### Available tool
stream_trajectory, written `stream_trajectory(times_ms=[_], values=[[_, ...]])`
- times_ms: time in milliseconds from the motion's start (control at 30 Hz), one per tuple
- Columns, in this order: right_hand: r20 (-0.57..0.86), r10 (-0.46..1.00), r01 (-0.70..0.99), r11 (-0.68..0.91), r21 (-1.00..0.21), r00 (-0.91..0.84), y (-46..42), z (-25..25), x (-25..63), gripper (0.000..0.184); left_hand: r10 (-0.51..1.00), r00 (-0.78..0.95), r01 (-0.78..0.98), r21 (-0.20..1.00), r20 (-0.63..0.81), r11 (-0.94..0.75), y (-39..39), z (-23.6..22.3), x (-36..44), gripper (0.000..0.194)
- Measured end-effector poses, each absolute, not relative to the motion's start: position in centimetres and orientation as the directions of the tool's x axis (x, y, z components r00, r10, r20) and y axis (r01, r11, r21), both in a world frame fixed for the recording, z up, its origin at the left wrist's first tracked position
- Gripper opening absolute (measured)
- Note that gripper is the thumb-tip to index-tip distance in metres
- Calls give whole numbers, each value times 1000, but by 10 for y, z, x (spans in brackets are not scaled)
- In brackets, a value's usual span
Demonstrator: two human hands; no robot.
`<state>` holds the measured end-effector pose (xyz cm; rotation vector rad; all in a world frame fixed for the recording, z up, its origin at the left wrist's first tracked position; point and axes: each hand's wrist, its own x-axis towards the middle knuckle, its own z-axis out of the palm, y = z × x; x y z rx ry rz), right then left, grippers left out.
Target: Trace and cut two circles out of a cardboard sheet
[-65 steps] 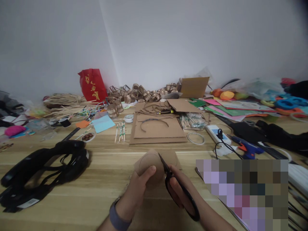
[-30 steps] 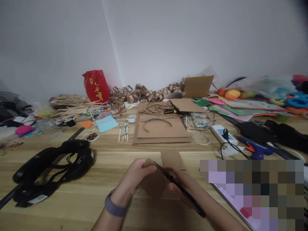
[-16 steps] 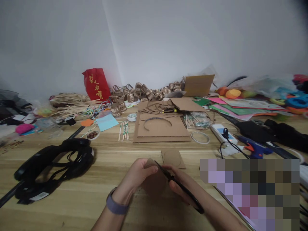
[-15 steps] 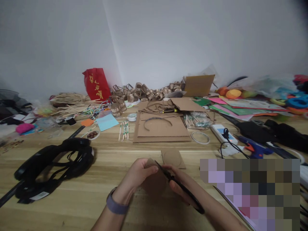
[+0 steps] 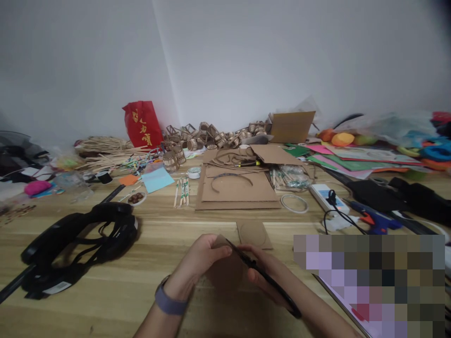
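My left hand pinches a piece of brown cardboard between thumb and fingers, low above the wooden table. A pair of black scissors is in my right hand, its blades pointing up and left at the cardboard's upper edge. My right fingers wrap the handles, partly hidden behind them. Just beyond my hands lies a square cardboard piece with a round outline drawn on it.
Farther back are stacked cardboard sheets, wrapped sticks and a tape ring. A black strapped headset lies at left. At right are a power strip, a blue glue gun and a blurred-out screen.
The scissors' blades look closer together and have shifted slightly along the cardboard's edge. Both hands stay in nearly the same place.
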<state>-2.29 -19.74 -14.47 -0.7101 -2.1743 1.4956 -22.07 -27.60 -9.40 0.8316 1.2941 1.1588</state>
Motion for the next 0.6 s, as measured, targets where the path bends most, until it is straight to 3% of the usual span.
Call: stream_trajectory(times_ms=[133, 233, 333, 433, 600], values=[[-11, 641, 144, 156, -977, -768, -201, -135, -23, 97, 927, -329, -219, 969, -181, 111, -274, -92, -222, 59], [58, 707, 36, 118, -992, -705, -206, -126, -23, 87, 872, -466, -399, 915, -152, -53, -272, -94, -220, 72], [104, 753, -66, 80, -995, -650, -210, -122, -26, 92, 913, -384, -528, 844, -136, -97, -273, -97, -209, 77], [87, 739, -64, 60, -996, -669, -214, -119, -29, 96, 951, -287, -547, 835, -117, -63, -276, -99, -192, 74], [111, 749, -1, 146, -989, -653, -217, -121, -29, 98, 911, -352, -591, 806, -215, -38, -279, -98, -177, 62]])
